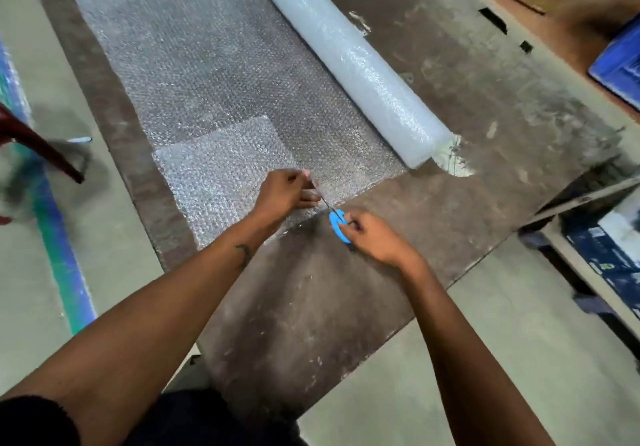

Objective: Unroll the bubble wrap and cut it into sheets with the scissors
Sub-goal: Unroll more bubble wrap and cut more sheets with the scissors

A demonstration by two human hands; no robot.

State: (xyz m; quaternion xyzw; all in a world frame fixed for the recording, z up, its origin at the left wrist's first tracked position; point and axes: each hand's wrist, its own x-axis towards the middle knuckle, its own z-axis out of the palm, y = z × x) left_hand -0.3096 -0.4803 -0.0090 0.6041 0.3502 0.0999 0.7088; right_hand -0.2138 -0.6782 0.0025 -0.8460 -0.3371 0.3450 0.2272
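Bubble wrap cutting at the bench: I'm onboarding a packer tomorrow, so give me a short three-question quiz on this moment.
1. True or false: the right hand holds the blue-handled scissors.
2. The left hand pinches: A) the roll B) the unrolled bubble wrap C) nothing.
3. Fill in: a smaller cut sheet lies ____ the unrolled wrap.

Key: 1 true; 2 B; 3 on top of.

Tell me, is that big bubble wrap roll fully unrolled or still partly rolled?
Partly rolled: the pale blue bubble wrap roll remains a thick tube, with a clear sheet spread flat beside it.
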